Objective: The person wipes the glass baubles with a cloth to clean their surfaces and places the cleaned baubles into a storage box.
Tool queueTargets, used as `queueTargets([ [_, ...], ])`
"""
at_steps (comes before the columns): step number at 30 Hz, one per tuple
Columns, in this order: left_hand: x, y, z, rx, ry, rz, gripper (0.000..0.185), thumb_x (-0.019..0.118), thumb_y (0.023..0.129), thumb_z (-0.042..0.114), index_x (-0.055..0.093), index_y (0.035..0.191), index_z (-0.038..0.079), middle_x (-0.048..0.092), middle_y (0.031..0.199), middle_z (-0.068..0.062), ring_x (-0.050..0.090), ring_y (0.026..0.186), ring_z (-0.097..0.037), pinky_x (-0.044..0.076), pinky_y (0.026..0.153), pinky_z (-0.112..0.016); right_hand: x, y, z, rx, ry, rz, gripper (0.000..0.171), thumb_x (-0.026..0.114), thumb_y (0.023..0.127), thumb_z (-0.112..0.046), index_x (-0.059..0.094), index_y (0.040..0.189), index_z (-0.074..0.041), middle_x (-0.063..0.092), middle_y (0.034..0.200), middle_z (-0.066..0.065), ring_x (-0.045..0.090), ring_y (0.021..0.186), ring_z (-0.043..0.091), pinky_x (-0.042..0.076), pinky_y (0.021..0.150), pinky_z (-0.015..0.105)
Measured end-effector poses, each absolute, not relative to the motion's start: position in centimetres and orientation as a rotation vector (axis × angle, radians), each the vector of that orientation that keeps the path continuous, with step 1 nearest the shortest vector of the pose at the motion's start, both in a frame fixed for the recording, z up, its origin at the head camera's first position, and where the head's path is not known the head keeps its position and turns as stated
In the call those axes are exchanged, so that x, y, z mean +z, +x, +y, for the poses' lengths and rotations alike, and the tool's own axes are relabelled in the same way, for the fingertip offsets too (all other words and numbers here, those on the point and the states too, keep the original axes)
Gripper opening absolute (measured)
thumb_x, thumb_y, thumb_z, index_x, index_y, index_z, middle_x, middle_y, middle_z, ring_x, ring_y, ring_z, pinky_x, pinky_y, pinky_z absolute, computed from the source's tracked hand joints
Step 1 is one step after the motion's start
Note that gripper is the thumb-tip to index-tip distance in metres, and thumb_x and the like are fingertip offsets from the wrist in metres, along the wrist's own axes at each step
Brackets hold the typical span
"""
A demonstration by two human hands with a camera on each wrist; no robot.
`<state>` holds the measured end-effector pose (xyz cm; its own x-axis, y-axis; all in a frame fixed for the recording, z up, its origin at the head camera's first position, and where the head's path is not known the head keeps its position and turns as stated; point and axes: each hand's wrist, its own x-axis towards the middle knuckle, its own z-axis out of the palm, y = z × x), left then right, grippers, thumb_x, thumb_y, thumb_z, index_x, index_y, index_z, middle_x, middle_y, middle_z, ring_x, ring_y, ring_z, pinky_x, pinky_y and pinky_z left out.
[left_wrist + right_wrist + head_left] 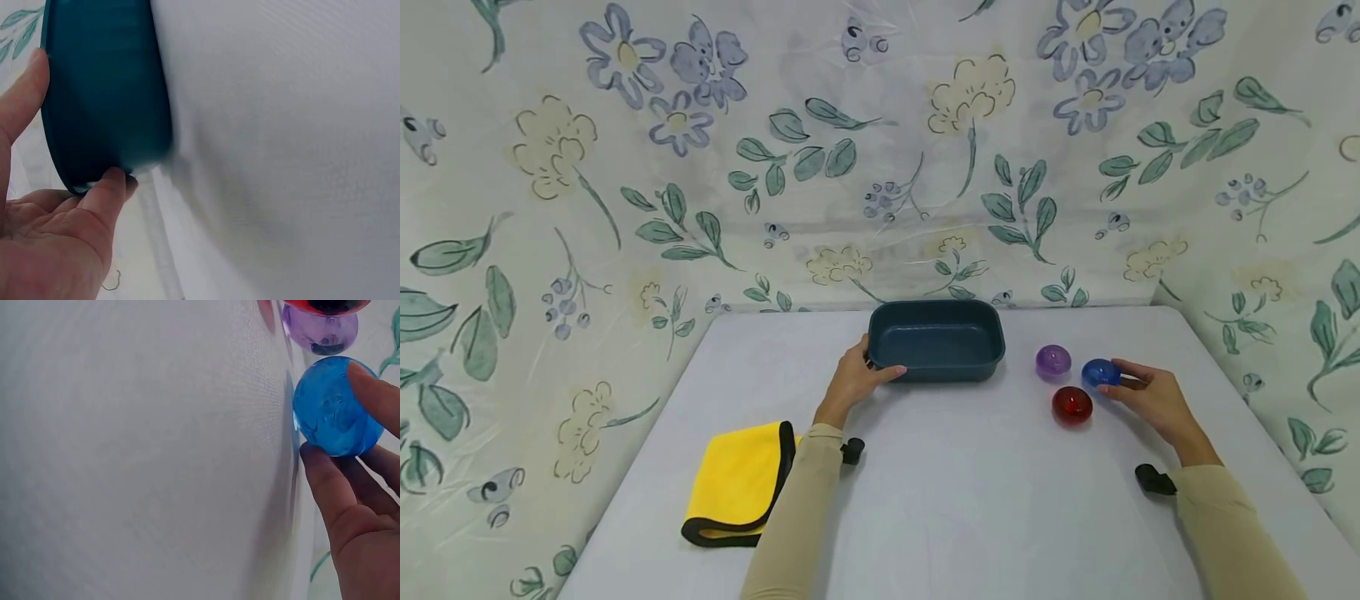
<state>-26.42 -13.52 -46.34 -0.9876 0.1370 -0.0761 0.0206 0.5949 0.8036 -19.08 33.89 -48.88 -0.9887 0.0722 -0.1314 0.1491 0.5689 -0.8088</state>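
A dark teal rectangular tray (937,340) stands at the back middle of the white table (970,500). My left hand (856,379) grips its near left corner, thumb on the front wall; the left wrist view shows the tray (106,87) held between thumb and fingers (106,194). To the right lie a purple ball (1052,361), a red ball (1071,404) and a blue ball (1100,372). My right hand (1150,398) pinches the blue ball (334,406) between thumb and fingers (325,481) on the table.
A folded yellow cloth with a black edge (741,483) lies at the table's front left. Floral fabric (550,167) hangs behind and along both sides of the table. Purple ball (320,330) and red ball (325,306) lie close beyond the blue one.
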Motion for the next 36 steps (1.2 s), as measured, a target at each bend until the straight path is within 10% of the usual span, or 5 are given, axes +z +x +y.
queueTargets([
  [16, -37.6, -20.9, -18.2, 1.164, 0.256, 2.738, 0.083, 0.062, 0.102, 0.044, 0.025, 0.162, 0.002, 0.035, 0.167, -0.019, 0.042, 0.150, -0.038, 0.041, 0.120, -0.051, -48.5, -19.0, 34.1, -1.394, 0.172, 2.716, 0.082, 0.073, 0.095, -0.043, 0.041, 0.154, 0.003, 0.042, 0.157, 0.033, 0.052, 0.137, 0.048, 0.058, 0.097, 0.023],
  [24, -35.6, -16.1, -25.3, 1.251, 0.143, 2.795, 0.083, 0.057, 0.103, 0.052, 0.024, 0.164, 0.006, 0.037, 0.166, -0.017, 0.041, 0.151, -0.040, 0.040, 0.119, -0.051, -48.5, -19.1, 33.8, -1.386, 0.182, 2.705, 0.082, 0.072, 0.096, -0.041, 0.039, 0.155, 0.005, 0.041, 0.157, 0.035, 0.048, 0.140, 0.052, 0.046, 0.108, 0.049],
  [36, -38.2, -12.7, -33.4, 1.249, -0.326, 2.698, 0.083, 0.046, 0.106, 0.053, 0.014, 0.165, 0.003, 0.032, 0.166, -0.025, 0.035, 0.151, -0.047, 0.032, 0.122, -0.064, -48.6, -19.2, 34.1, -1.388, 0.180, 2.699, 0.085, 0.071, 0.096, -0.044, 0.037, 0.155, 0.006, 0.039, 0.157, 0.037, 0.045, 0.141, 0.054, 0.043, 0.109, 0.051],
])
